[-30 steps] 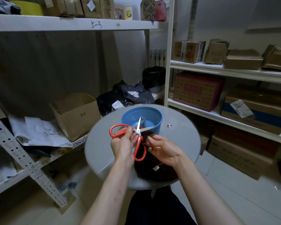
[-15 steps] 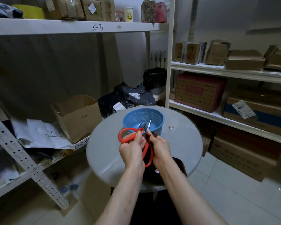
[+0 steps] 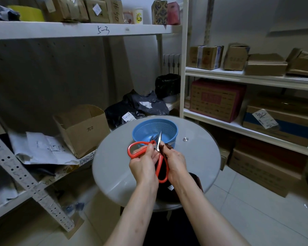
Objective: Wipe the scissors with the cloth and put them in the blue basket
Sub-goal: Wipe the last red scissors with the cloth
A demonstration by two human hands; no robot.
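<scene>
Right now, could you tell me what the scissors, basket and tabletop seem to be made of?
Scissors: bright metal blades that glint; glossy red handles, plastic or a coating, hard to tell. Basket: matte blue plastic, its wall finely perforated. Tabletop: probably glass, smooth, faintly see-through, with a small metal stud.

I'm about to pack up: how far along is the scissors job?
Nothing looks finished. In hand: the left hand holds the scissors by a red handle, the right hand pinches the cloth on a blade. Left: setting them in the blue basket behind.
</scene>
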